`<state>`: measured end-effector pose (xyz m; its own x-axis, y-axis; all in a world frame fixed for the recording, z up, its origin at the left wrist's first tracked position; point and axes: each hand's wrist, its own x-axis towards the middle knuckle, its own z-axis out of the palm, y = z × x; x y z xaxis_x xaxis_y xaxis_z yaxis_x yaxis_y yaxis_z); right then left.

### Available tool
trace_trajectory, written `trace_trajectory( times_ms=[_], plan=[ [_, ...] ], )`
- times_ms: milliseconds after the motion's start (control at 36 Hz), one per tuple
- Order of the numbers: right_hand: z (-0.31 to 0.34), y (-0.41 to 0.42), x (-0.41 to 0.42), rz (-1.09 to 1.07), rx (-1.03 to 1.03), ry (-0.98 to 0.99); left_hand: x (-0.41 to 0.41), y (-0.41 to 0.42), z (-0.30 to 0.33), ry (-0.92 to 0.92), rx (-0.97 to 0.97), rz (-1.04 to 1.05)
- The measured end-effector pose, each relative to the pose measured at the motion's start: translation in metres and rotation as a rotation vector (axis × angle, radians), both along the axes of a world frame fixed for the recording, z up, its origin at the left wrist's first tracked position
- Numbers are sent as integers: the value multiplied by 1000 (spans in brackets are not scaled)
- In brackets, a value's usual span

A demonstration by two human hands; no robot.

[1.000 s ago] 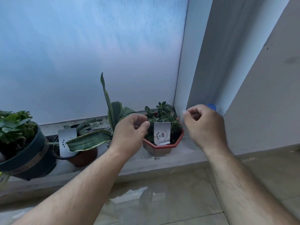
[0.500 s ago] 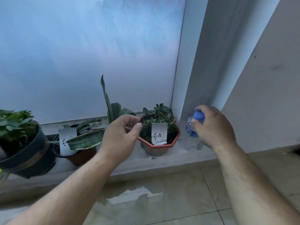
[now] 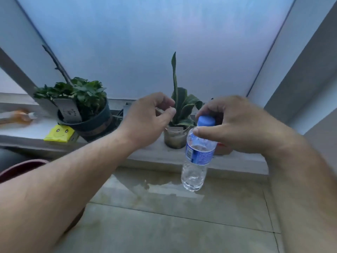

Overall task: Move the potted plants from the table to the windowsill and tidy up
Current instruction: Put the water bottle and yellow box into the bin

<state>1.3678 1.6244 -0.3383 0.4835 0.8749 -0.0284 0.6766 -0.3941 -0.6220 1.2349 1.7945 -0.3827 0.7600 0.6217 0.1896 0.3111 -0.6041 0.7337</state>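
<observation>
While my right hand (image 3: 242,125) holds the water bottle (image 3: 197,156) up by its neck, just under the blue cap (image 3: 206,121), the bottle hangs in the air in front of the windowsill (image 3: 149,156). My thumb and fingers pinch around the top, so the bottle hangs straight down. I think I hold it there so I can twist the cap off and water the plants, or carry it away to tidy up. I cannot be sure which.

My left hand (image 3: 149,119) is up near the plants with the fingers curled in. It looks like it pinches something thin and pale, but I cannot tell what it is.

Two potted plants show plainly on the windowsill, close to the frosted window, so that part of the job looks done. The leafy plant (image 3: 78,92) sits on the left in a dark round pot (image 3: 91,123) with a white tag stuck in it. It looks tipped a bit toward me. The tall plant (image 3: 179,99) has long pointy leaves and stands in a small pot (image 3: 174,139) between my two hands. Something red peeks out under my right hand; it may be another pot, but my hand hides it.

A yellow packet (image 3: 59,136) with a smiley face lies just beside the dark pot. An orange bottle (image 3: 18,116) lies on its side at the far left. The floor under the sill looks wet and shiny.
</observation>
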Motion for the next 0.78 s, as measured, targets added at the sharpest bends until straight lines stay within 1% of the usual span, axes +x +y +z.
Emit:
trace_trajectory(
  times_ms=[139,194,278,361,417,500,556,611,722,778],
  plan=[
    [3,62,-46,204,85,7,-61,24,14,129,70,34],
    [10,87,-70,285,136,8,-99,36,23,187,113,90],
    [18,123,-114,386,215,38,-162,50,43,261,181,231],
    [27,148,-158,493,274,26,-221,67,56,300,190,381],
    [35,168,-193,571,319,6,-263,85,64,301,205,495],
    [32,197,-236,660,367,-44,-307,107,59,256,169,661],
    [18,222,-270,710,340,-80,-339,121,42,180,111,779],
    [-4,236,-290,723,252,-100,-355,129,23,133,49,840],
    [-60,255,-331,748,82,-122,-376,140,-15,112,-59,854],
    [-89,262,-347,760,2,-196,-383,149,-28,112,-86,857]
  ],
)
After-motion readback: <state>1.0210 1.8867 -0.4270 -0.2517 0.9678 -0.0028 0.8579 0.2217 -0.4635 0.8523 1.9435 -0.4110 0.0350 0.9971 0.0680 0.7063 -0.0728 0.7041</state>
